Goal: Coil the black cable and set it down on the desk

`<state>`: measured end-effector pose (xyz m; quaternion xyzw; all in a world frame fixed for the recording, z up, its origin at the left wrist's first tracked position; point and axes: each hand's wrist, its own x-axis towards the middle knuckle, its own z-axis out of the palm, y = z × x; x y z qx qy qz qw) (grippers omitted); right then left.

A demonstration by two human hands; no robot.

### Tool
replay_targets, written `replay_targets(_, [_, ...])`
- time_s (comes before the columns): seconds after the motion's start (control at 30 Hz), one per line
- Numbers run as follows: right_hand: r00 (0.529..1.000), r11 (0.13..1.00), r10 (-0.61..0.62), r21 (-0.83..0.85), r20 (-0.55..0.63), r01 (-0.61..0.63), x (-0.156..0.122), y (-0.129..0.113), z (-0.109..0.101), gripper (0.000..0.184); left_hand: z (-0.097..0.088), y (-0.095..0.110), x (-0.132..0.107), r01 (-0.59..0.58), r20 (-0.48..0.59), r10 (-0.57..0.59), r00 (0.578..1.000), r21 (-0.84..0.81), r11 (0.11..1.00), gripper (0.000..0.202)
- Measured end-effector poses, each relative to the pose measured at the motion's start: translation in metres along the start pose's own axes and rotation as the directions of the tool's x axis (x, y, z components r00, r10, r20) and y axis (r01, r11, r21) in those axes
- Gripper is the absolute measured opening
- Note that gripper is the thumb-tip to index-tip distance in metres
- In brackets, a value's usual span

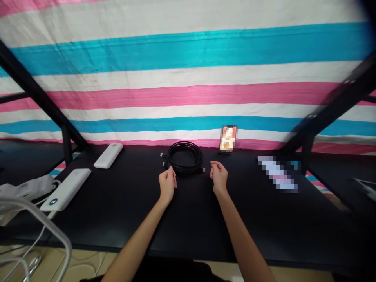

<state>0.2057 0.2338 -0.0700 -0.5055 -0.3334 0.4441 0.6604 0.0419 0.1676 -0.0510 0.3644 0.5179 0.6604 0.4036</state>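
Observation:
A coiled black cable (185,171) with several light-tipped connectors lies on the dark table in front of me. My left hand (167,182) is closed in a loose fist on the near left side of the coil, close to its edge. No object shows between its fingers. To the right of the coil, my right hand (219,175) is also curled shut, thumb against the fingers, with nothing visible in it. One connector (203,170) points toward the right hand but stays apart from it.
Two white power banks (108,156) (67,190) lie on the left, near a white power strip (31,188) and its cords. A pixelated upright item (228,139) stands at the back, another blurred flat item (277,174) on the right. Black frame bars (326,105) slant at both sides before a striped sheet (182,96).

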Motion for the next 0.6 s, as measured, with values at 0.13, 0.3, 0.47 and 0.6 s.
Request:
replay_targets(0.13, [1.000, 1.000, 0.000, -0.009, 0.027, 0.000, -0.004, 0.001, 0.002, 0.015, 0.000, -0.001, 0.001, -0.005, -0.011, 0.005, 1.000, 0.003, 1.000, 0.046])
replay_targets(0.3, [0.998, 0.999, -0.004, -0.033, 0.065, 0.006, -0.011, 0.004, 0.006, 0.015, -0.003, -0.001, 0.003, -0.016, -0.021, 0.016, 1.000, 0.002, 1.000, 0.046])
replay_targets(0.47, [0.998, 0.999, -0.009, -0.050, 0.067, 0.012, -0.011, 0.005, 0.006, 0.014, -0.003, 0.002, 0.003, -0.017, -0.028, 0.017, 0.999, -0.008, 1.000, 0.047])
replay_targets(0.6, [0.997, 0.998, -0.007, -0.060, 0.072, 0.011, -0.013, 0.004, 0.007, 0.014, -0.003, 0.001, 0.003, -0.011, -0.025, 0.011, 1.000, -0.006, 1.000, 0.047])
